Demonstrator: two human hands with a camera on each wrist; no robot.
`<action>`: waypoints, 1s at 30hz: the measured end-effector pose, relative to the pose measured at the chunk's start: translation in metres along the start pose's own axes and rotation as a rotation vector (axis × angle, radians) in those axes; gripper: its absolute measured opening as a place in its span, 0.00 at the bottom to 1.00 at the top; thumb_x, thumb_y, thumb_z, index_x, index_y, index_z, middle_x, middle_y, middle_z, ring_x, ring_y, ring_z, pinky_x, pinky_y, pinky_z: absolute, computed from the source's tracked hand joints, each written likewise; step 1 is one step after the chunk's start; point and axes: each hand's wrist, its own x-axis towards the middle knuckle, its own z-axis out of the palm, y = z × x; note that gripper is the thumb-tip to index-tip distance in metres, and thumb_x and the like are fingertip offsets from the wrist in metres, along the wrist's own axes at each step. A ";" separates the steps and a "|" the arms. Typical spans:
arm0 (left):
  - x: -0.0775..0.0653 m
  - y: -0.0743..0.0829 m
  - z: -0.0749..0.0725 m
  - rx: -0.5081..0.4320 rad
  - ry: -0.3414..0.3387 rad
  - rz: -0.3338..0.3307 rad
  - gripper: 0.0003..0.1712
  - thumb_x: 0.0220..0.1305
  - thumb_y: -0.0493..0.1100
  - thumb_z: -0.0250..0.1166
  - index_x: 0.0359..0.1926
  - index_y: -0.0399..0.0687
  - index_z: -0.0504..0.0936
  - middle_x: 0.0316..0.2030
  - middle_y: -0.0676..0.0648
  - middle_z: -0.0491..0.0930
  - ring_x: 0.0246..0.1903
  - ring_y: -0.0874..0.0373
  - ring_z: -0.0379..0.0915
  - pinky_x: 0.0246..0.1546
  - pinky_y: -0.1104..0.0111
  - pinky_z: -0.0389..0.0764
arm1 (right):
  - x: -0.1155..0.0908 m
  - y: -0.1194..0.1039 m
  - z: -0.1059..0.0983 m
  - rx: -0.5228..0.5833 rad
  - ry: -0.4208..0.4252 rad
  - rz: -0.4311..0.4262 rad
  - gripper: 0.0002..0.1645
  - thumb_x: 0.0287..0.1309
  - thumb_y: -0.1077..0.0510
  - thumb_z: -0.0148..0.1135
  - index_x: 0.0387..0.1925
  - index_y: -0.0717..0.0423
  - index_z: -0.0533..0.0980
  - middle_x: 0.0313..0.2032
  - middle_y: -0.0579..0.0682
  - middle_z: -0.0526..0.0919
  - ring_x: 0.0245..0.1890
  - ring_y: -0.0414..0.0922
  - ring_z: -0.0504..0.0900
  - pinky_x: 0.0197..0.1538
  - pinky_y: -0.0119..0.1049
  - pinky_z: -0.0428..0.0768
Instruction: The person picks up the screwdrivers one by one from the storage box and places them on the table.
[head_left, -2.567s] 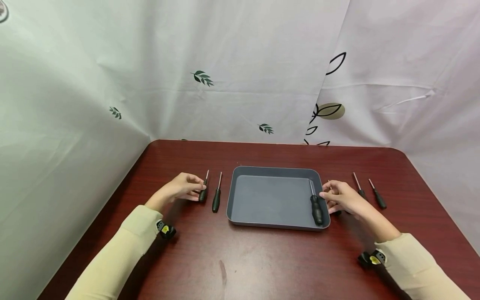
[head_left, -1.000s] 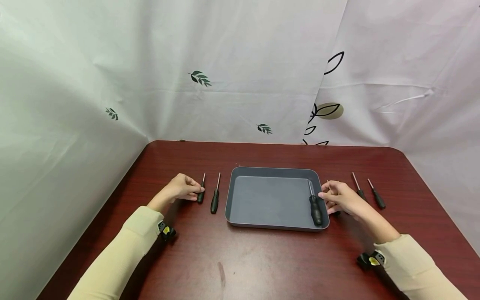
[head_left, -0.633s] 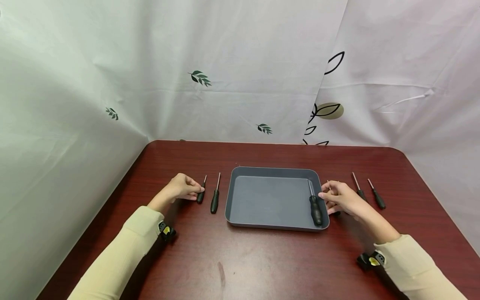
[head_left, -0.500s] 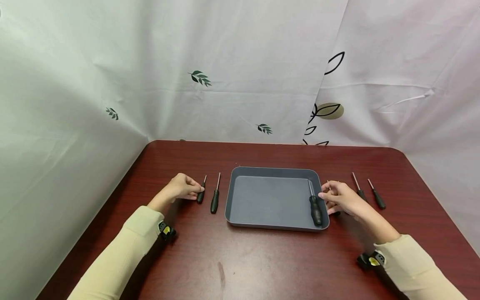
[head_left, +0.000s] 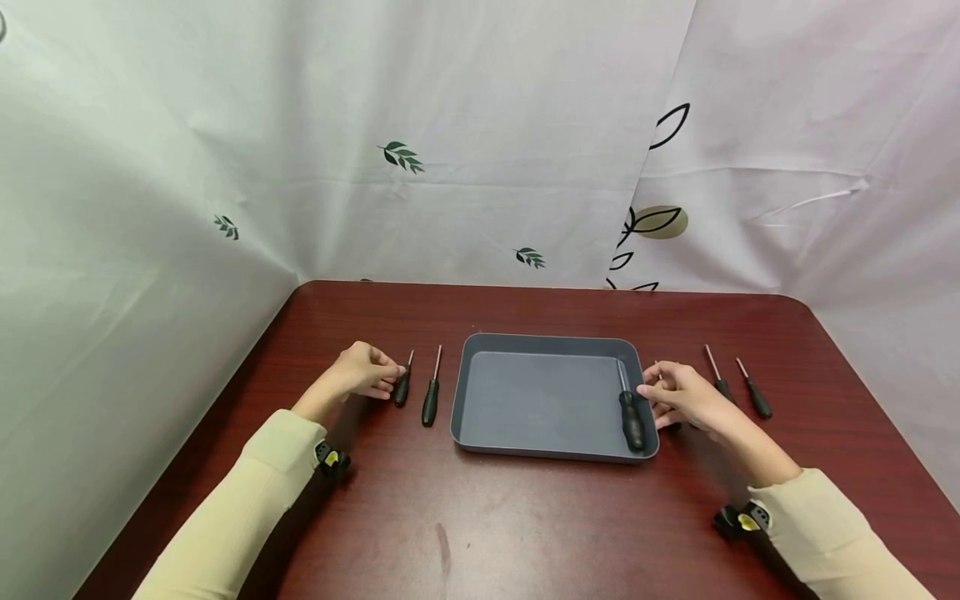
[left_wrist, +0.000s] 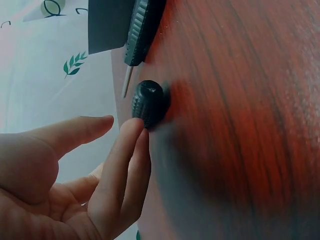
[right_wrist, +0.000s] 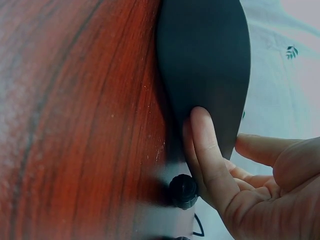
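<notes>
My left hand (head_left: 365, 371) is by the black-handled screwdriver (head_left: 402, 389) lying leftmost on the table. In the left wrist view the thumb stands apart from the fingers, and a fingertip is at the handle (left_wrist: 149, 97); whether it touches is unclear. A second screwdriver (head_left: 431, 400) lies parallel, between that one and the grey baking tray (head_left: 543, 454). My right hand (head_left: 686, 396) holds the tray's right side, thumb at the rim and straight fingers against the outer wall (right_wrist: 210, 60). Inside the tray, along its right side, lies a larger black screwdriver (head_left: 632, 421).
Right of the tray, a screwdriver handle (right_wrist: 183, 191) sits close by the right fingers, mostly hidden in the head view. Two more screwdrivers lie farther right, one partly behind the hand (head_left: 714, 364) and one near the table's right side (head_left: 757, 396). White curtains (head_left: 480, 125) surround the table.
My left hand moved the leftmost screwdriver slightly left, and has now loosened and drawn back a little from it. The right hand and tray stayed in place.
</notes>
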 end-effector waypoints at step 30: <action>-0.009 0.030 0.029 -0.068 -0.123 0.100 0.10 0.68 0.33 0.62 0.44 0.26 0.80 0.43 0.32 0.84 0.25 0.58 0.83 0.33 0.62 0.88 | 0.000 0.000 0.000 -0.007 0.005 -0.006 0.20 0.73 0.66 0.53 0.55 0.80 0.61 0.31 0.54 0.77 0.28 0.45 0.79 0.30 0.40 0.87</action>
